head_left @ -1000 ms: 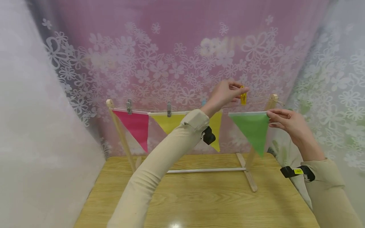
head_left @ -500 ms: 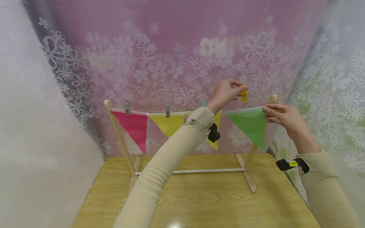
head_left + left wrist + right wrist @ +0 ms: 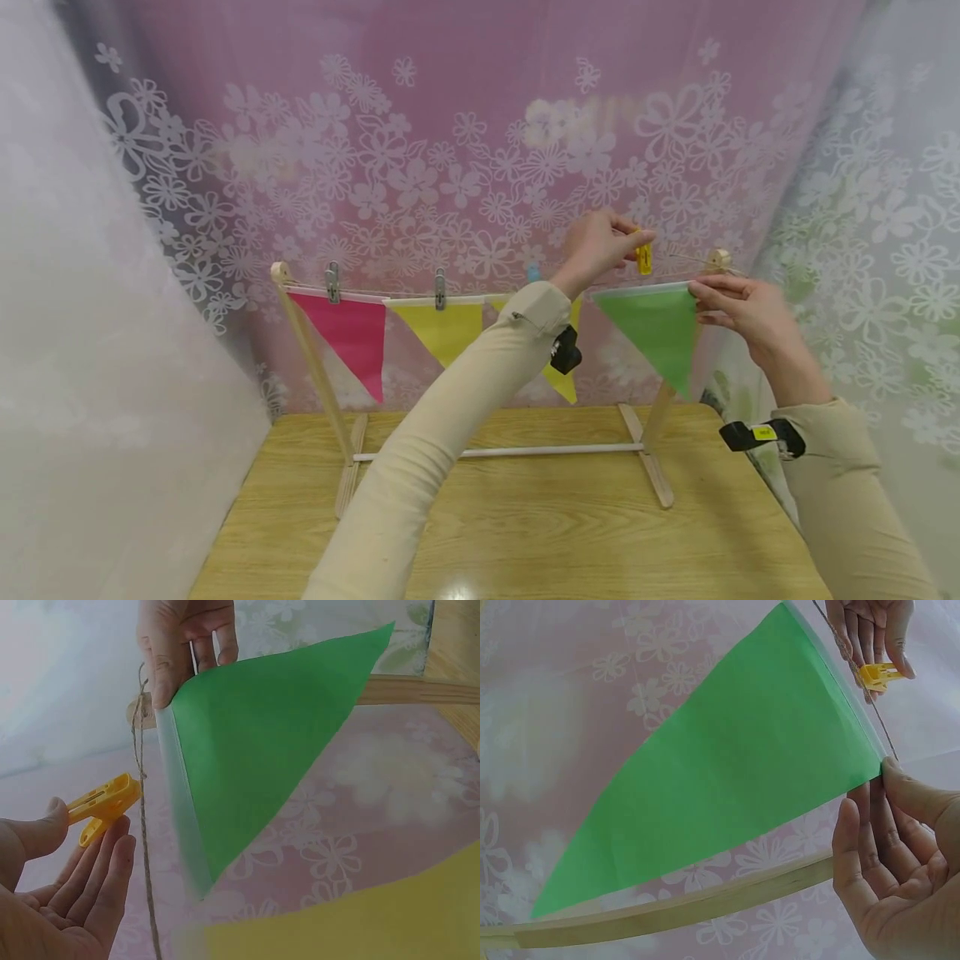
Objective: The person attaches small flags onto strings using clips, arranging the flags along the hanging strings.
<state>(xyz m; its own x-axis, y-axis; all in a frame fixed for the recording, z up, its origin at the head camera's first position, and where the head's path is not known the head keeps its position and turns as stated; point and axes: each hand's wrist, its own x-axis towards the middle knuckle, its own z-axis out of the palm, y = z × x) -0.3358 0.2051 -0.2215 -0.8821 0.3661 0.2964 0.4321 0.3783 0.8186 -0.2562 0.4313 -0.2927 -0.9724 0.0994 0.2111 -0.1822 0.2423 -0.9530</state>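
Observation:
A yellow clothespin [image 3: 643, 252] is pinched between thumb and fingers of my left hand [image 3: 602, 247], just above the twine [image 3: 145, 847]. In the left wrist view its nose end points at the twine. My right hand [image 3: 750, 317] pinches the upper right corner of a green triangular pennant [image 3: 652, 329], which has a white top edge and hangs point down. The pennant's top edge runs close beside the twine. Left of it, a pink pennant [image 3: 348, 333] and yellow pennants [image 3: 450, 325] hang on the line, with grey clothespins [image 3: 333, 282] and a blue clothespin [image 3: 533, 272]. My left forearm partly covers the yellow ones.
A wooden stand carries the twine between its left post [image 3: 315, 367] and right post [image 3: 660, 408], joined low down by a white rod [image 3: 555, 451]. It stands on a wood-grain table [image 3: 570, 533]. A pink floral curtain [image 3: 480, 117] hangs close behind.
My right hand has moved the green pennant slightly left and up, nearer the twine. My left hand keeps the yellow clothespin at almost the same spot.

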